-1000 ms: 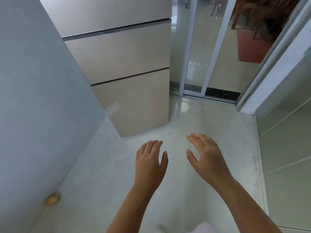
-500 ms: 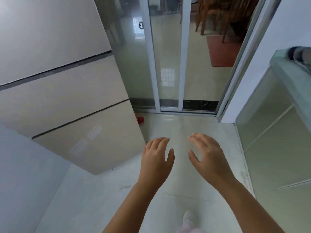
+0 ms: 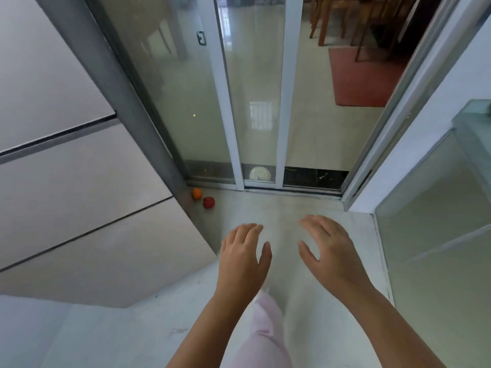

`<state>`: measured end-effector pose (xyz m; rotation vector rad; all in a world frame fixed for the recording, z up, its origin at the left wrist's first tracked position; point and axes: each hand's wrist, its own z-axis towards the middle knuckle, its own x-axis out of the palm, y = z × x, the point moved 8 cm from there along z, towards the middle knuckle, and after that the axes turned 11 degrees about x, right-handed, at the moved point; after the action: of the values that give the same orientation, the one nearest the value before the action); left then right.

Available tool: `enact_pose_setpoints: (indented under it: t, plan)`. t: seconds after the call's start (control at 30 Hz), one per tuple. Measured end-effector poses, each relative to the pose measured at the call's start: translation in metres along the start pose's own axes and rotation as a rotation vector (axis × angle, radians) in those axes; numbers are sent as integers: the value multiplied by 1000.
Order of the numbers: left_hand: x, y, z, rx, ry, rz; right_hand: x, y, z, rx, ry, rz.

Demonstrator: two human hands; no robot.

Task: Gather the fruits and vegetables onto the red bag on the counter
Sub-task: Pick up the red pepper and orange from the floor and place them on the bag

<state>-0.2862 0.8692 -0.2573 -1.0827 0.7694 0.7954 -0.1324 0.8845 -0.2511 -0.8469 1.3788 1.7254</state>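
An orange fruit [image 3: 196, 193] and a small red fruit [image 3: 209, 202] lie on the pale floor, in the corner between the beige fridge [image 3: 79, 181] and the sliding glass door. My left hand [image 3: 243, 257] and my right hand [image 3: 328, 251] hover palm down in front of me, fingers relaxed, holding nothing. Both hands are well short of the two fruits, which lie ahead and to the left. The red bag and the countertop surface are not in view.
The sliding glass door [image 3: 255, 102] with white frames closes off the far side. A glass-fronted cabinet [image 3: 435, 208] runs along the right. My pink-trousered leg [image 3: 261, 330] steps forward on the floor. Beyond the door lie a red rug [image 3: 364, 75] and wooden chair legs.
The view has swung right and moved forward along the fridge toward the glass door. The orange and red fruits have come into sight. The small yellowish item by the left wall has dropped out of view.
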Motion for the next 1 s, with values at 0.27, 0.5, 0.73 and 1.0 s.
enact_pose_setpoints:
  t: [0.27, 0.5, 0.73, 1.0]
  plan:
    - [5, 92, 148, -162, -61, -36, 44, 32, 180, -114, 97, -11]
    - [-4, 150, 232, -269, -75, -39, 66, 63, 288, -207, 72, 109]
    - [2, 204, 284, -383, -134, 63, 121, 86, 387, -343, 178, 177]
    - [-1, 258, 338, -659, -400, 251, 194, 135, 499, -720, 399, 242]
